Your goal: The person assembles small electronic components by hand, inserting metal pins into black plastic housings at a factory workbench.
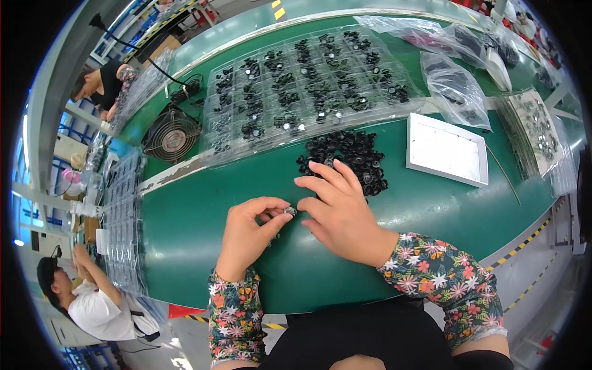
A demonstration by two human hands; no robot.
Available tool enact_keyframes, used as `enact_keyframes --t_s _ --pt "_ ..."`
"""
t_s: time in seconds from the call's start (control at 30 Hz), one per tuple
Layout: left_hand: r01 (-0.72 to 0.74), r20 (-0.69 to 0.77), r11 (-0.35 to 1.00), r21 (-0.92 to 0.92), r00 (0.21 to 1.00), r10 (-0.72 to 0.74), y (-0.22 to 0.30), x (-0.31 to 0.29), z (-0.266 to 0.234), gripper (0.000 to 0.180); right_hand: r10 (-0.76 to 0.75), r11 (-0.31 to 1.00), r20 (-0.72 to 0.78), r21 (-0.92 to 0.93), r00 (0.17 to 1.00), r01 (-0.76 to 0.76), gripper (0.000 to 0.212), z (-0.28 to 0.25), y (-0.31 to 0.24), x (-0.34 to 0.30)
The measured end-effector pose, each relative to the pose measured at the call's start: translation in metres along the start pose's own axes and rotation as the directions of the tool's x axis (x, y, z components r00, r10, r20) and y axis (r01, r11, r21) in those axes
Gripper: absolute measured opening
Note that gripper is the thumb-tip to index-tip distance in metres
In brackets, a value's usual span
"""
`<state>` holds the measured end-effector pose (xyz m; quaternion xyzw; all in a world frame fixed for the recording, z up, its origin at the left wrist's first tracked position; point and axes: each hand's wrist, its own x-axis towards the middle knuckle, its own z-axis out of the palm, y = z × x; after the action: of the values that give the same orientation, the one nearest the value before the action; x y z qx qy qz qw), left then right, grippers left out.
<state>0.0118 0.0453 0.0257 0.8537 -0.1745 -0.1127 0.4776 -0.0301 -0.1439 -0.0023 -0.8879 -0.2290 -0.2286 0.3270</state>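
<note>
My left hand (250, 231) is closed, with thumb and forefinger pinching a small round part (290, 211) that looks silvery and dark. Just to its right, my right hand (342, 213) is open with its fingers spread, and I see nothing held in it. Its upper fingertips reach the near edge of a heap of small black round parts (361, 154), partly covering it. Whether they touch any piece, I cannot tell. A few small pieces (275, 237) show beside the left thumb on the green table (185, 234).
Behind the heap lies a clear compartment tray (296, 92) of black parts. A white shallow box (447, 151) stands at right, near plastic bags (453, 89) and a stack of sheets (533, 132). A fan (172, 135) sits at left. Two people work further left.
</note>
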Motion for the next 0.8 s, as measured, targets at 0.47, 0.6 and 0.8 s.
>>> enact_keyframes --t_s 0.47,0.6,0.8 --pt "0.077 0.071 0.965 -0.249 0.996 -0.061 0.0013 -0.0024 0.0014 0.015 -0.085 0.996 -0.061 -0.005 0.994 0.085 0.018 0.0018 -0.0026 0.0065" --pt "0.052 0.031 0.96 -0.277 0.999 -0.045 -0.0009 -0.0031 0.0039 0.014 -0.089 0.996 -0.07 -0.009 0.994 0.089 0.018 0.0004 -0.003 0.0068" --pt "0.106 0.01 0.944 -0.311 0.994 -0.109 -0.0004 -0.0011 0.0048 0.01 -0.095 0.995 -0.064 -0.035 0.993 0.093 0.015 -0.0028 -0.0027 0.0077"
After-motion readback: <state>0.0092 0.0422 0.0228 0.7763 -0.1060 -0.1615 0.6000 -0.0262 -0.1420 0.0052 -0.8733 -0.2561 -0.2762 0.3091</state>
